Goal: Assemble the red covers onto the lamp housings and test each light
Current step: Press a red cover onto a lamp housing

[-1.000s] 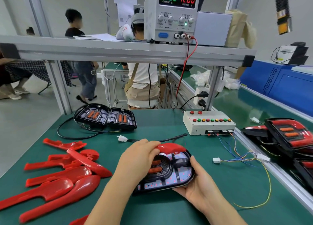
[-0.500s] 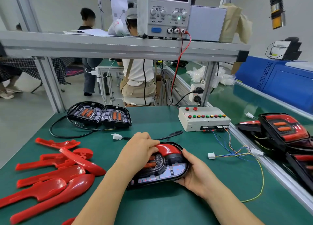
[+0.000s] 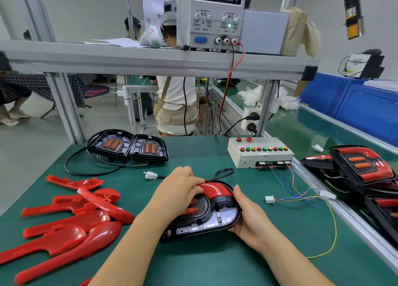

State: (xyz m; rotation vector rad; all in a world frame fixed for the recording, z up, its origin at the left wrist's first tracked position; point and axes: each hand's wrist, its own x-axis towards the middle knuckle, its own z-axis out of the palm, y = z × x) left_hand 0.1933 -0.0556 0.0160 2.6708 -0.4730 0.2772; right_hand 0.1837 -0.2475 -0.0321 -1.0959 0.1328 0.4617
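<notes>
A black lamp housing (image 3: 206,223) lies on the green table (image 3: 215,264) in front of me. A curved red cover (image 3: 217,189) sits along its far rim. My left hand (image 3: 178,191) lies over the housing's left part, fingers pressing on the red cover. The right edge of the housing is gripped by my right hand (image 3: 247,217). Several loose red covers (image 3: 71,223) lie in a pile at the left. Two bare housings (image 3: 129,145) rest at the back left.
A white test box (image 3: 260,154) with coloured buttons stands at the back right, thin wires (image 3: 301,197) and a white connector (image 3: 269,199) trailing from it. Finished lamps (image 3: 366,167) lie on the right conveyor. A power supply (image 3: 213,16) reads 12.00 on the shelf. People sit behind.
The housing has been drawn slightly toward me and the red cover sits lower on its rim. My left fingers have slid onto the cover. The view shifted a little.
</notes>
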